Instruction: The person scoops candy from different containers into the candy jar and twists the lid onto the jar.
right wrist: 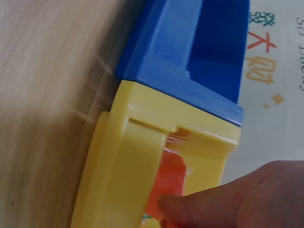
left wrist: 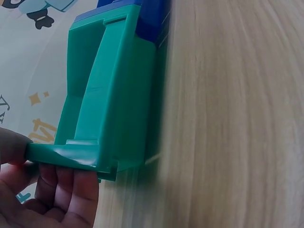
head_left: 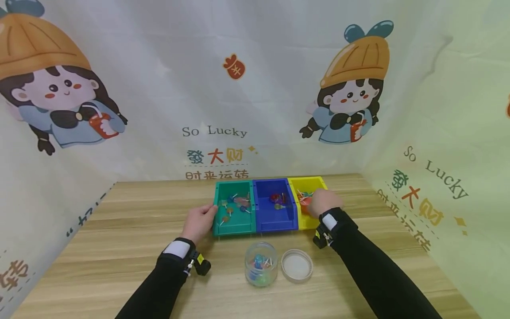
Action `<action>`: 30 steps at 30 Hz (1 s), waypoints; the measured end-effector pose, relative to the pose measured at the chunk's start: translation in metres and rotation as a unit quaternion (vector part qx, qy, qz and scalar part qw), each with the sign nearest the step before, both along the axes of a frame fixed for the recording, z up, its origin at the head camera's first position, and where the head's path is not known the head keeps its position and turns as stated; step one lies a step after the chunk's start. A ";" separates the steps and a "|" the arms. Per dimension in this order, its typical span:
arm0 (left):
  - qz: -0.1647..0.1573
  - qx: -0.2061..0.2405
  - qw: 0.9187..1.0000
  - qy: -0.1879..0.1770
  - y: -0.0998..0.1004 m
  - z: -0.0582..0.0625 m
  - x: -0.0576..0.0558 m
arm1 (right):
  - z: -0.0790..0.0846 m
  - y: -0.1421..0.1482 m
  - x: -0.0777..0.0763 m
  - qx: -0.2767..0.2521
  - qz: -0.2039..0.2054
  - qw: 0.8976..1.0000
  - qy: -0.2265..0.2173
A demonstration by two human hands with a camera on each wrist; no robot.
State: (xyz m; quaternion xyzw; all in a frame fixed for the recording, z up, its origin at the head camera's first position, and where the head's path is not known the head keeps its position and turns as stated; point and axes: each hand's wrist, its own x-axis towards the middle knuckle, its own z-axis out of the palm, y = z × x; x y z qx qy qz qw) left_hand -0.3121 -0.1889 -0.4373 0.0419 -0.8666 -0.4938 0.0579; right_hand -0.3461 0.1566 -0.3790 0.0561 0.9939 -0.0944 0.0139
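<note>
My left hand (head_left: 199, 222) grips the left wall of the green bin (head_left: 235, 230), thumb on the rim and curled fingers (left wrist: 80, 194) outside. Small coloured lollipop-shaped pieces (head_left: 229, 210) on short sticks lie in this bin. Joined to it is the blue bin (head_left: 276, 223), with a few red, purple and yellowish pieces (head_left: 278, 199). My right hand (head_left: 324, 202) reaches into the yellow bin (head_left: 307, 180) at the right end. Its thumb (right wrist: 190, 206) presses a red-orange piece (right wrist: 166, 178); its other fingers are mostly hidden. More sticks (head_left: 304, 193) show beside that hand.
In front of the bins stands a clear round jar (head_left: 260, 266) holding several small coloured pieces. A round whitish lid (head_left: 297, 266) lies to its right on the wooden table (head_left: 139, 230). A printed cloth (head_left: 275, 88) hangs behind and along the sides.
</note>
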 end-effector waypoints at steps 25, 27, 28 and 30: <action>-0.008 0.024 1.000 -0.015 -0.002 0.003 0.001 | -0.017 -0.002 -0.020 -0.014 0.010 1.000 -0.012; -0.009 0.024 1.000 -0.015 -0.003 0.003 0.001 | -0.018 -0.001 -0.018 -0.014 0.006 1.000 -0.009; -0.010 0.024 1.000 -0.015 -0.003 0.002 0.001 | -0.018 0.000 -0.018 -0.016 0.004 1.000 -0.008; -0.010 0.025 1.000 -0.015 -0.004 0.002 0.002 | -0.018 0.000 -0.016 -0.019 0.003 1.000 -0.003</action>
